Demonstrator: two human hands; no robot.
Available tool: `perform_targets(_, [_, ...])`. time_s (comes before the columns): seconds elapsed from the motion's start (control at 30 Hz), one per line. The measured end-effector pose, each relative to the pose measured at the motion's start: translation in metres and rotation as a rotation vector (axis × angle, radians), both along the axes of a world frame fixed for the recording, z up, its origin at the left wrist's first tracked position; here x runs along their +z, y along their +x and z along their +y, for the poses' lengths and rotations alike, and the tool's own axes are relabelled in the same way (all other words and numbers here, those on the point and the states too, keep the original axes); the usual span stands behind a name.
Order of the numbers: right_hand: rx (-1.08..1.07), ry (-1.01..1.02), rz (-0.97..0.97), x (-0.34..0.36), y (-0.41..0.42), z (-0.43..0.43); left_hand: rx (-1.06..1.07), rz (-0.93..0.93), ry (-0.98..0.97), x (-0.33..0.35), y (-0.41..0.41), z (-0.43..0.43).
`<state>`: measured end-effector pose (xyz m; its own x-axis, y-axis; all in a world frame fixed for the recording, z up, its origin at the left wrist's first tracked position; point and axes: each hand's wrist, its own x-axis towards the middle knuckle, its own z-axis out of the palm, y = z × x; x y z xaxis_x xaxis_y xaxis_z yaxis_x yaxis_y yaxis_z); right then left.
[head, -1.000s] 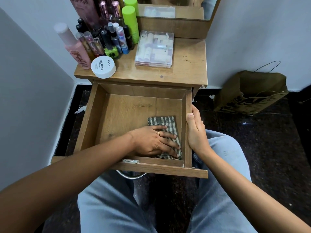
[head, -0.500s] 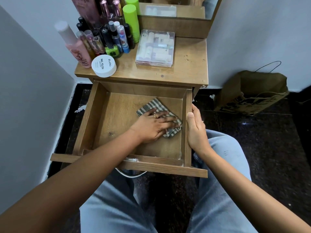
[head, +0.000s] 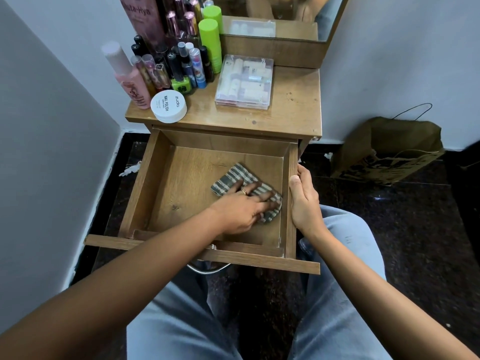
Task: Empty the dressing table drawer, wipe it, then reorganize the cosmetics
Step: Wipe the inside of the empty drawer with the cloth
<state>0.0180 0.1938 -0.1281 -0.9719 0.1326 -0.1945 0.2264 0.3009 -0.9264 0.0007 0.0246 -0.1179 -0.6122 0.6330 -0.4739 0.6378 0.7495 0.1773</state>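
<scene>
One stroke on: flat left hand (head: pixel 241 207) has slid the cloth (head: pixel 232 175) upward from the lower-right corner of the drawer (head: pixel 187 185); right hand (head: pixel 304 200) grips its wall; wiping unfinished.

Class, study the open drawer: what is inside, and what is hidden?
Inside the drawer lies a striped cloth, pressed flat by the left hand; the rest is bare wood. The hand covers part of the cloth, the forearm part of the floor.
</scene>
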Motion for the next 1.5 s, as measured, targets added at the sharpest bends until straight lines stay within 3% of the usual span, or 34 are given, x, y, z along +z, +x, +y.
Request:
perform_targets(0.2, [0.016,-0.042,0.009,0.006,0.0,0.0,-0.251,-0.114,0.055,0.0,0.011,-0.013])
perform_targets(0.37, [0.012,-0.039,0.01,0.004,0.001,0.001,-0.273,-0.068,0.093,-0.005,-0.003,-0.02])
perform_targets(0.77, [0.003,-0.03,0.033,0.004,0.0,-0.001,0.38,0.163,0.008,-0.009,-0.046,0.031])
perform_targets(0.97, [0.027,0.051,0.033,0.005,-0.003,0.001,0.588,0.174,-0.032,-0.007,-0.037,0.045])
perform_targets(1.17, [0.079,0.206,0.024,0.002,-0.004,0.003,0.835,0.215,-0.07,-0.005,-0.022,0.006])
perform_targets(1.27, [0.076,0.395,0.061,0.008,-0.003,0.0,0.882,0.182,0.044,-0.003,-0.017,-0.022])
perform_targets(1.37, [0.021,0.674,0.267,0.022,-0.003,-0.017,0.951,0.123,0.247,0.003,-0.012,-0.046])
perform_targets(1.43, [0.14,0.705,0.397,0.033,-0.007,-0.034,0.955,0.13,0.303,0.012,-0.004,-0.061])
perform_targets(1.5, [0.392,0.662,0.364,0.041,-0.011,-0.055,0.928,0.171,0.272,0.022,0.007,-0.076])
